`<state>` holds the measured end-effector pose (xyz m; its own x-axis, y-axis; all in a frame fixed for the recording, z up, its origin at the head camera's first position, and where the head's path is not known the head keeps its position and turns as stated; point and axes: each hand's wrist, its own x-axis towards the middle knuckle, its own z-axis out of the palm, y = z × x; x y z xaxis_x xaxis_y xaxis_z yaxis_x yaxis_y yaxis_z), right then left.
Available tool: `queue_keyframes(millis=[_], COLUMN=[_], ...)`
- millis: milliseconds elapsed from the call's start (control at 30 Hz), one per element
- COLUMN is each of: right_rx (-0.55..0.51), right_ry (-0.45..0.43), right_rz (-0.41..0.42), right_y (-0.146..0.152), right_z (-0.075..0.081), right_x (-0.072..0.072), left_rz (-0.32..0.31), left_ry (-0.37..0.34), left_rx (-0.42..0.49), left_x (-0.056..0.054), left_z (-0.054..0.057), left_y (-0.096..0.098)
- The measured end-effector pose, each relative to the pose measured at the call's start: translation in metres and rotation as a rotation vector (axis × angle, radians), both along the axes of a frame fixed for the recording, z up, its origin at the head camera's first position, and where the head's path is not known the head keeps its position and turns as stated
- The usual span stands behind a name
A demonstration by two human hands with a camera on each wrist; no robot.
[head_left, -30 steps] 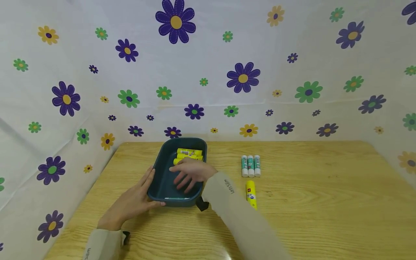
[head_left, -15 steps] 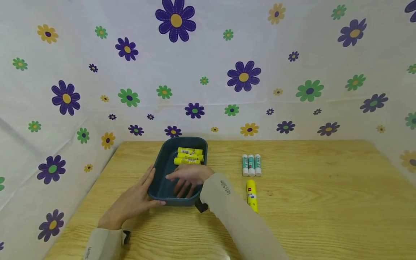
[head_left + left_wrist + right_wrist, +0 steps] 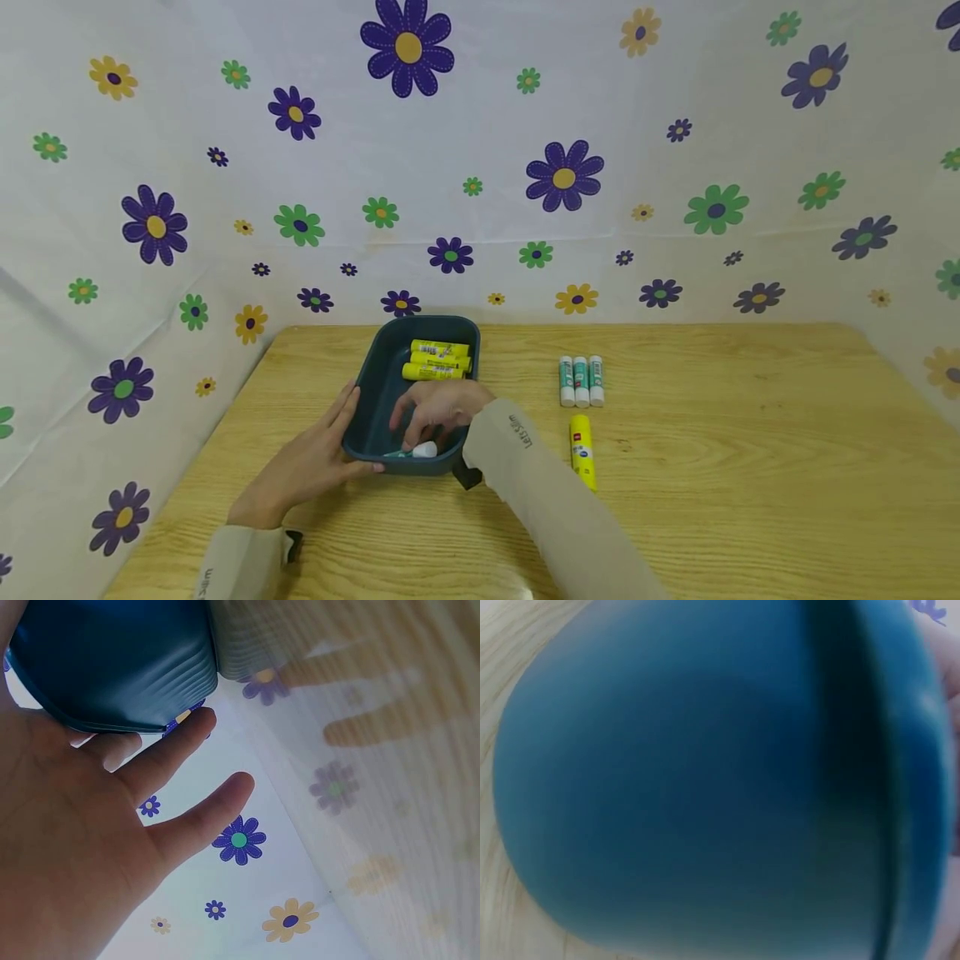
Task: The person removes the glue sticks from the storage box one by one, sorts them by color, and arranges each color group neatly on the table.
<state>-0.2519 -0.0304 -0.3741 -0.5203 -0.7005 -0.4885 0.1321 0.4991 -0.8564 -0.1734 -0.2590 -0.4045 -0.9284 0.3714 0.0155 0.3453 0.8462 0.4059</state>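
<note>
A dark blue plastic bin [image 3: 363, 417] stands on the table's left half. My left hand [image 3: 311, 467] rests against its near left corner, thumb along the front rim and fingers on the left wall; the left wrist view shows this hand's fingers [image 3: 180, 754] extended. Inside the bin, my right hand [image 3: 442, 404] pinches a white-capped glue stick [image 3: 425, 450] by the front wall, partly hidden by the fingers. Several yellow glue sticks [image 3: 435, 372] lie at the bin's far end. The right wrist view is mostly filled by the bin's outer wall [image 3: 690, 780].
Three white-and-teal glue sticks [image 3: 581, 382] lie side by side on the wooden table [image 3: 712, 467], right of the bin. Nearer stands a yellow glue stick [image 3: 582, 454] lying lengthwise, partly behind the right sleeve [image 3: 547, 483]. A flowered cloth [image 3: 480, 150] hangs behind.
My right hand's fingers have lowered and curled in from a loose spread, and the white cap of the glue stick now shows beneath them. The left hand and bin have stayed put.
</note>
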Motion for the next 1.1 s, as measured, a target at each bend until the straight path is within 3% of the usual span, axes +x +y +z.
queue_keyframes(millis=[100,333,533,800,1100], right_rx=[-0.060,-0.232,-0.376,-0.575,-0.635], right_ry=[-0.015,-0.070,-0.105,-0.222,-0.169], right_rz=[-0.019,-0.212,-0.296,-0.438,-0.510], right_y=[0.003,0.014,0.031,0.055,0.081], right_z=[-0.002,0.005,0.011,0.014,0.015], right_x=[-0.003,-0.008,-0.014,-0.017,-0.019], left_rz=[0.003,-0.005,0.003,0.008,0.001], left_ry=[0.000,0.008,0.008,0.009,0.030], left_rx=[-0.003,0.002,0.004,0.008,-0.002], left_x=[0.000,0.000,0.000,0.002,0.001], left_z=[0.000,0.000,0.000,0.000,0.000], left_y=[0.001,0.001,0.001,0.000,0.002])
